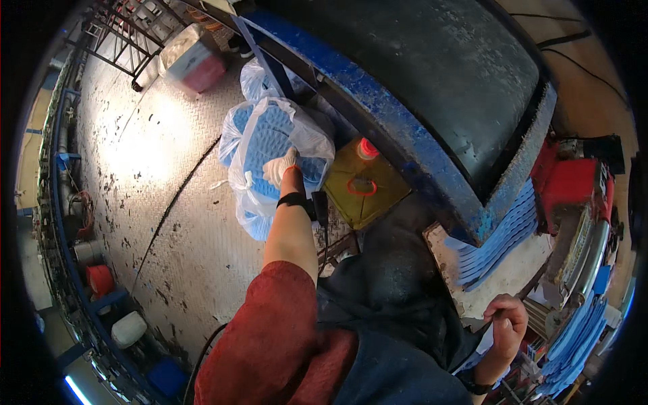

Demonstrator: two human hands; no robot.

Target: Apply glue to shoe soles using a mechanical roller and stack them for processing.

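Note:
My left hand [279,169], in a pale glove, reaches forward to a clear plastic bag [251,138] packed with blue wavy-textured pieces [270,128]. It rests against the blue pieces at the bag's near right side. Its fingers look curled in, and what they grip, if anything, is hidden. Off to the lower right, my bare right hand [507,325] is raised beside my lap with its fingers bent towards the thumb. Whether something small sits between them I cannot make out. A black device [317,206] is strapped at my left wrist.
Right of the bag stands a yellowish container [358,196] with a red cap. A blue-framed machine with a dark top [432,74] overhangs it. Blue wavy sheets [499,236] are stacked on a board at the right. A dark cable [177,196] crosses the metal floor.

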